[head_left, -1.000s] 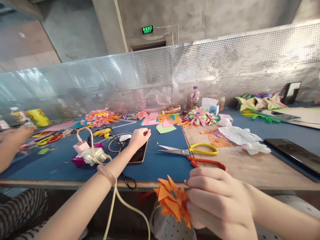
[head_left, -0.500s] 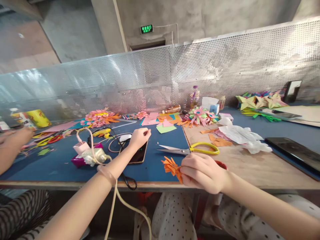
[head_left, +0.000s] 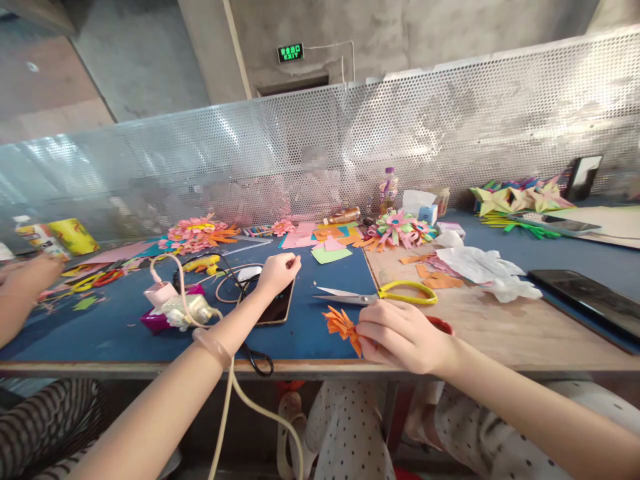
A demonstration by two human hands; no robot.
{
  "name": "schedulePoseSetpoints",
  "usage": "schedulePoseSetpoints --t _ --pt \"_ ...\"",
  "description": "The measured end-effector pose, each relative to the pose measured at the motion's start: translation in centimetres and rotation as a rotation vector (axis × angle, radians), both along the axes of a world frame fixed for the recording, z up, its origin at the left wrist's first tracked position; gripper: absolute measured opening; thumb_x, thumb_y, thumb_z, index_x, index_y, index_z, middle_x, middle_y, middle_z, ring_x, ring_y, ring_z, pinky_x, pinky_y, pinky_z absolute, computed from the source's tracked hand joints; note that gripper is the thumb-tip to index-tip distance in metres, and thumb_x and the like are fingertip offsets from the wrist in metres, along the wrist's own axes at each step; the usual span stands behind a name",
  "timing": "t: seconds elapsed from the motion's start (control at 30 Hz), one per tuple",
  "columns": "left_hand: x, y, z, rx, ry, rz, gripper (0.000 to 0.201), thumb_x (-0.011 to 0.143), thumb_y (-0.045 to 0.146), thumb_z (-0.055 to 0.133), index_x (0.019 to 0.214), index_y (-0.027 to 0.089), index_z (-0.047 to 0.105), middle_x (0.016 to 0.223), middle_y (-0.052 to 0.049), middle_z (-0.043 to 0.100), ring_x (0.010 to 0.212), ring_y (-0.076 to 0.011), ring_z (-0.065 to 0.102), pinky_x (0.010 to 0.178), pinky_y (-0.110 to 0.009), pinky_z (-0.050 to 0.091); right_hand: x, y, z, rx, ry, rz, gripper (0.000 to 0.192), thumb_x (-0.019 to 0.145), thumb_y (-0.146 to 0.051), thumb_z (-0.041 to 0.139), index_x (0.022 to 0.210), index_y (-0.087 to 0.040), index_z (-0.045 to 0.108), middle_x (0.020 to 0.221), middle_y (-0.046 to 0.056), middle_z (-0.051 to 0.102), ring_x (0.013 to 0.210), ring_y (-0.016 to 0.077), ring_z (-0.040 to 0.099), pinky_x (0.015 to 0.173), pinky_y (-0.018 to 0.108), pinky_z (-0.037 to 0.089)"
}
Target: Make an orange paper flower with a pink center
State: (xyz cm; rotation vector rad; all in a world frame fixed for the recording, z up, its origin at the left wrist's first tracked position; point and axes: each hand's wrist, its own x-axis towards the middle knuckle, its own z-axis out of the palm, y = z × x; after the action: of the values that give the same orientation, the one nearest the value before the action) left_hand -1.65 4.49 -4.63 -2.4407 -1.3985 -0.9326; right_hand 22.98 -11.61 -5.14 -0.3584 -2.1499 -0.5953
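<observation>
In my right hand [head_left: 400, 333], closed at the near edge of the table, is an orange paper flower [head_left: 341, 327]. Its cut petals point left, while my fingers cover its base. Just behind this hand lie scissors [head_left: 363, 298] with yellow handles, their blades pointing left. A red handle or rim [head_left: 441, 325] shows partly from behind my right hand. My left hand [head_left: 277, 275] is curled closed above a dark phone [head_left: 277, 308]; whatever its fingers may hold is hidden. Beyond it lie green paper [head_left: 331, 255] and several coloured sheets.
Left of my forearm sit a pink charger [head_left: 161, 293], cables and a yellow glue gun [head_left: 203, 264]. Another person's hand [head_left: 33, 280] is at far left. Paper flowers [head_left: 200, 233], a bottle [head_left: 389, 190] and crumpled tissue [head_left: 483, 269] lie further back. A large phone [head_left: 590, 300] is at right.
The view has shifted slightly, so the scene sits a little higher. The orange paper flower has turned slightly in my right hand. My left hand has barely moved.
</observation>
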Motion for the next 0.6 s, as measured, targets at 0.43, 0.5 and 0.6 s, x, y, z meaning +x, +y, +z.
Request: schedulePoseSetpoints --t 0.43,0.5,0.6 --pt "-0.06 0.14 -0.14 -0.008 -0.018 -0.004 0.033 0.09 0.04 0.049 0.072 0.015 0.06 0.066 0.001 0.061 0.06 -0.0115 0.058 0.065 -0.03 0.048 0.02 0.05 -0.07 -0.029 0.012 0.008 0.008 0.086 -0.005 0.05 0.091 -0.01 0.053 0.077 0.008 0.056 0.067 0.0158 0.052 0.057 0.028 0.048" --pt "-0.07 0.16 -0.15 -0.009 -0.021 -0.006 0.032 0.09 0.04 0.049 0.073 0.014 0.06 0.067 0.001 0.061 0.06 -0.0114 0.057 0.064 -0.029 0.048 -0.05 0.05 0.0 -0.031 0.014 0.004 0.008 0.086 -0.005 0.05 0.091 -0.01 0.052 0.076 0.008 0.057 0.067 0.016 0.053 0.057 0.028 0.048" --pt "-0.08 0.17 -0.17 -0.009 -0.028 -0.01 0.033 0.09 0.041 0.049 0.073 0.014 0.06 0.067 0.001 0.061 0.06 -0.0114 0.057 0.064 -0.029 0.048 -0.1 0.09 -0.01 -0.039 0.01 0.004 0.006 0.087 -0.006 0.049 0.09 -0.01 0.052 0.076 0.008 0.057 0.068 0.0162 0.053 0.058 0.028 0.049"
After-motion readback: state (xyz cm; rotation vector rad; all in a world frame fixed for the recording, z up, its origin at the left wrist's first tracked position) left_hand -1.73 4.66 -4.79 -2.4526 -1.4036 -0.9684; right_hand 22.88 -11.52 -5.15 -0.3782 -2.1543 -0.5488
